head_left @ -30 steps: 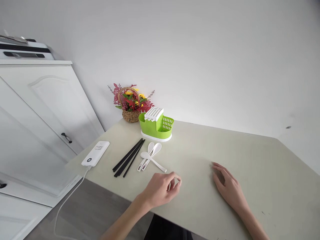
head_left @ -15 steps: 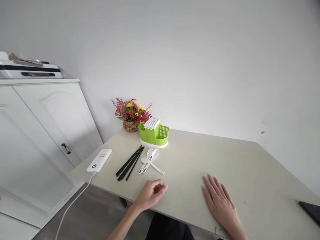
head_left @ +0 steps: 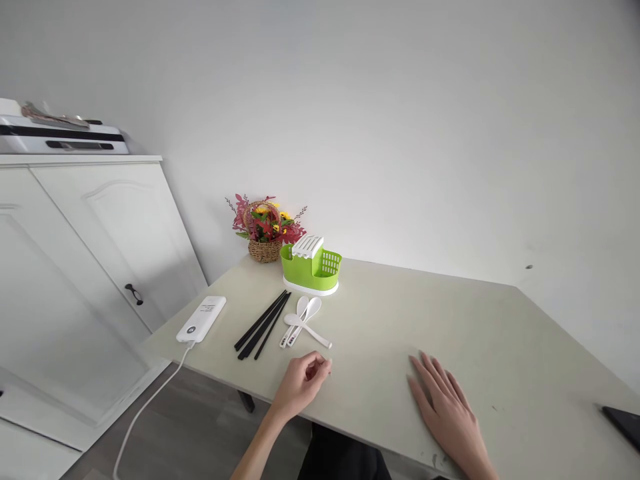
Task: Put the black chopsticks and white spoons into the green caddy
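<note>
My left hand [head_left: 301, 385] is by the table's near edge, just below the spoons, its fingers curled in and the thumb close to the forefinger. Nothing shows in it. Palm down, my right hand [head_left: 447, 407] lies flat on the table [head_left: 390, 320] with fingers stretched out, touching only the tabletop. Beyond my left hand are white spoons [head_left: 309, 329], one lying across two others. Several black chopsticks [head_left: 263, 327] lie in a loose bundle to their left. Behind them stands a green utensil holder [head_left: 300, 270] with a white slotted top and white base.
A wicker basket of artificial flowers [head_left: 265, 250] stands behind the holder. At the table's left lies a white power bank [head_left: 201, 319] with a cable hanging off the edge. A dark flat object [head_left: 623, 425] is at the far right. A white cabinet [head_left: 110, 233] stands left.
My left hand has shifted slightly away from me, towards the spoons, fingers still curled. My right hand rests as before. The camera view has moved a little.
</note>
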Motion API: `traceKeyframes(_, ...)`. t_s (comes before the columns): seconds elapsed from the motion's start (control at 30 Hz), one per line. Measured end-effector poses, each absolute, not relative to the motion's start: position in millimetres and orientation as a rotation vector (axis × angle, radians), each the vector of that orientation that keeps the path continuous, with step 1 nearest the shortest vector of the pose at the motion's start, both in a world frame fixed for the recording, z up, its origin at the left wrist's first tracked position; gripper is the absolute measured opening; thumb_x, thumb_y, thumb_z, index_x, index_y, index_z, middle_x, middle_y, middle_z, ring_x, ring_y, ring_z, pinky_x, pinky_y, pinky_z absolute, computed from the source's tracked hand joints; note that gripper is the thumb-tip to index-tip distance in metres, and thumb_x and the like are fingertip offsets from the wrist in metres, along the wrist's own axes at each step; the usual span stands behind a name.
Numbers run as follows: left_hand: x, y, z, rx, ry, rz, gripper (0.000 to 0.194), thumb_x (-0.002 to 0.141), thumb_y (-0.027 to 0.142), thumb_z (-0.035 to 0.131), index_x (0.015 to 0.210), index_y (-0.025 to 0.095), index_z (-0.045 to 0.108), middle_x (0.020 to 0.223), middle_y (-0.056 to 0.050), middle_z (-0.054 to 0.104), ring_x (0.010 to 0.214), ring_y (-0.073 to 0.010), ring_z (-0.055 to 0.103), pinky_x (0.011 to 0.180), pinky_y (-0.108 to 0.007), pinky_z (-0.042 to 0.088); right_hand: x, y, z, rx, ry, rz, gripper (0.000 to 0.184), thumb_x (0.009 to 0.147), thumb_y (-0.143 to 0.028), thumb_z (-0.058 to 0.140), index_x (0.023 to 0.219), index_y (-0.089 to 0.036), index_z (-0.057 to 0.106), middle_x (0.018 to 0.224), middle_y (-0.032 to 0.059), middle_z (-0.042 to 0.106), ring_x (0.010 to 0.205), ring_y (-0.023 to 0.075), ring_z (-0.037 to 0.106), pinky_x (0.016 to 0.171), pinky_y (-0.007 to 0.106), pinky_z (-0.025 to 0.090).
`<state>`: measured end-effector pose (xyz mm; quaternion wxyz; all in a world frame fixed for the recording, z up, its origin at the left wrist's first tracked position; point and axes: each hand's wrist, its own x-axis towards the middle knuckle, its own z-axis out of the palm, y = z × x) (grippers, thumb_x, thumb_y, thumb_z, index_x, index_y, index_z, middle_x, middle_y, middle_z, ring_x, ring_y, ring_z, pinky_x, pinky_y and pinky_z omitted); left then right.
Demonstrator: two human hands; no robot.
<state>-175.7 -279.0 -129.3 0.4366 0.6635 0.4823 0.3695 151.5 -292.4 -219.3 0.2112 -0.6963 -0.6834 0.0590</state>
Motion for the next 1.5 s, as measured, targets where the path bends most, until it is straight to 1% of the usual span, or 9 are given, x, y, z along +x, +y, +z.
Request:
traceKeyframes(0.27, -175.7, -277.8, -133.6, 1.641, 1.236, 0.973, 0.038, 0.099, 0.051, 0.055, 0.078, 0.019, 0.059, 0.059, 0.005, 0.042, 0.055, -0.0108, 0.038, 0.052, -0.024, 0.027, 153.2, -294.4, -218.1, -1.931, -1.902, 0.137, 0.067, 0.104, -0.063, 0.027, 0.161, -0.031, 0.04, 0.169, -0.0059, 0.029, 0.158, 0.0231, 0.025, 0.129, 0.049, 0.025)
traceKeyframes(0.47, -174.7, -278.2, -137.3, 1.647, 1.27, 0.986, 0.041, 0.1, 0.054, 0.053, 0.08, 0.019, 0.06, 0.06, 0.006, 0.041, 0.055, -0.0106, 0.038, 0.053, -0.024, 0.027, 154.6, -295.4, -219.7, -1.914, -1.896, 0.13, 0.066, 0.104, -0.063, 0.027, 0.159, -0.031, 0.044, 0.168, -0.0051, 0.032, 0.157, 0.0234, 0.027, 0.129, 0.05, 0.026)
traceKeyframes(0.67, -175.1, -278.0, -137.2, 1.658, 1.263, 1.002, 0.041, 0.1, 0.052, 0.053, 0.077, 0.019, 0.057, 0.061, 0.006, 0.038, 0.056, -0.0103, 0.034, 0.054, -0.025, 0.025, 156.2, -294.5, -222.4, -1.901, -1.888, 0.147, 0.066, 0.103, -0.063, 0.028, 0.159, -0.031, 0.043, 0.168, -0.0049, 0.032, 0.157, 0.0246, 0.028, 0.128, 0.051, 0.027)
traceKeyframes(0.87, -174.8, -278.4, -137.3, 1.659, 1.253, 0.99, 0.04, 0.101, 0.052, 0.053, 0.078, 0.019, 0.057, 0.061, 0.006, 0.037, 0.056, -0.01, 0.033, 0.054, -0.025, 0.024, 156.6, -296.6, -219.5, -1.899, -1.893, 0.15, 0.065, 0.104, -0.062, 0.03, 0.16, -0.031, 0.042, 0.169, -0.0048, 0.031, 0.157, 0.0255, 0.028, 0.128, 0.051, 0.028)
traceKeyframes(1.2, -174.3, -278.2, -135.3, 1.68, 1.263, 0.992, 0.04, 0.101, 0.052, 0.053, 0.077, 0.019, 0.057, 0.06, 0.006, 0.037, 0.056, -0.0104, 0.033, 0.054, -0.025, 0.024, 156.1, -296.3, -218.0, -1.906, -1.886, 0.157, 0.065, 0.104, -0.062, 0.03, 0.159, -0.03, 0.044, 0.168, -0.0043, 0.033, 0.157, 0.0242, 0.028, 0.129, 0.049, 0.026)
traceKeyframes(1.5, -173.6, -280.0, -134.2, 1.674, 1.287, 0.986, 0.043, 0.1, 0.057, 0.05, 0.078, 0.02, 0.056, 0.061, 0.005, 0.036, 0.056, -0.0114, 0.032, 0.054, -0.026, 0.025, 154.5, -296.9, -216.9, -1.908, -1.874, 0.16, 0.066, 0.103, -0.063, 0.028, 0.158, -0.03, 0.046, 0.168, -0.0041, 0.034, 0.157, 0.0232, 0.028, 0.129, 0.049, 0.025)
